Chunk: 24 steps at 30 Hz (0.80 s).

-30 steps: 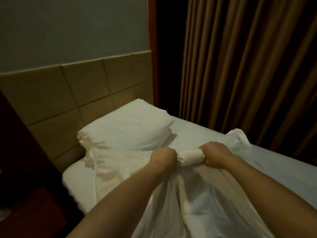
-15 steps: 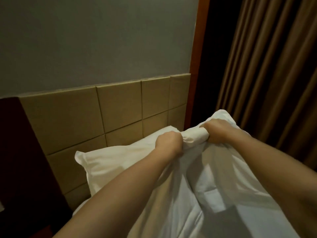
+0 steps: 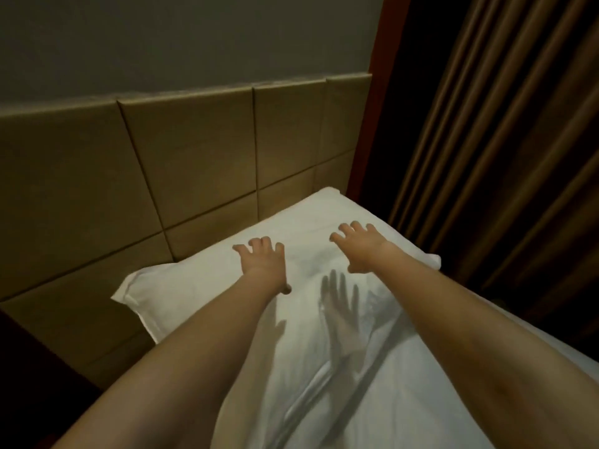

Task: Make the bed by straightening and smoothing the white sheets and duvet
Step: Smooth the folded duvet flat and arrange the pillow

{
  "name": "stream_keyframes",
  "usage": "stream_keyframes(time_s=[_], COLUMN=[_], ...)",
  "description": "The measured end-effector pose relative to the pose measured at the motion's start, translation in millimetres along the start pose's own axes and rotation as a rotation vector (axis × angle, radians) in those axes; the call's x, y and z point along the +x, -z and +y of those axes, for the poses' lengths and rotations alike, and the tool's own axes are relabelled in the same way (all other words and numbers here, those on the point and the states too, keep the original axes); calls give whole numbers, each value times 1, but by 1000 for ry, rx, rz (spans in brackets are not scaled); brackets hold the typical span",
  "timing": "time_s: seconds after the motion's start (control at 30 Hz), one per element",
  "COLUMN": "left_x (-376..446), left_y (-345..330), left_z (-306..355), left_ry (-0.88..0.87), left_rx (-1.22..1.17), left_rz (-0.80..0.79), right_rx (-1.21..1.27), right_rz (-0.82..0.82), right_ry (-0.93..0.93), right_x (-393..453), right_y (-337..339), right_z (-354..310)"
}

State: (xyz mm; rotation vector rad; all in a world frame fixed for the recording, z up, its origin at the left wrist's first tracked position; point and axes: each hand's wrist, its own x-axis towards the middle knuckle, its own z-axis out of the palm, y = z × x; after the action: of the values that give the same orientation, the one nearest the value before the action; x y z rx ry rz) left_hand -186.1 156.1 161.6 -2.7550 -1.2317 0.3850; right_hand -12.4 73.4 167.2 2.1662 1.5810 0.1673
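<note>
White duvet point(image 3: 372, 367) creased over pillow point(image 3: 181, 293); left hand point(image 3: 262, 259) and right hand point(image 3: 359, 246) above, fingers spread, empty

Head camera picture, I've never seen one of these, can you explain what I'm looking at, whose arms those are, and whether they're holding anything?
There is no machine here. The camera sits on a person's head and looks forward and down, so the two bare arms reaching into view are the wearer's own. The left hand and right hand are spread with fingers apart over a white pillow at the head of the bed. Neither hand holds anything. The pillow lies against a tan padded headboard. Nearer the camera is a white sheet with long creases. Brown curtains hang on the right.
</note>
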Motion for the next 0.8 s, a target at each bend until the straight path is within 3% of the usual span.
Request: stream_keyframes(time_s=[0.43,0.6,0.7,0.8], left_x=[9,59,85,88], left_y=[-5,13,-62,-165], left_z=[-8,-12,-3,27], left_ry=[-7,24,132,114], left_rx=[32,-77,-384,-336], left_rz=[54,108,-57,-147], right_rx=[139,239,423,295], right_rz=[86,319,294,126], right_ry=[23,89,17,-27], right_x=[16,89,125,126], right_y=[6,30,-31,-150], right_z=[-11,-18,-54,-108])
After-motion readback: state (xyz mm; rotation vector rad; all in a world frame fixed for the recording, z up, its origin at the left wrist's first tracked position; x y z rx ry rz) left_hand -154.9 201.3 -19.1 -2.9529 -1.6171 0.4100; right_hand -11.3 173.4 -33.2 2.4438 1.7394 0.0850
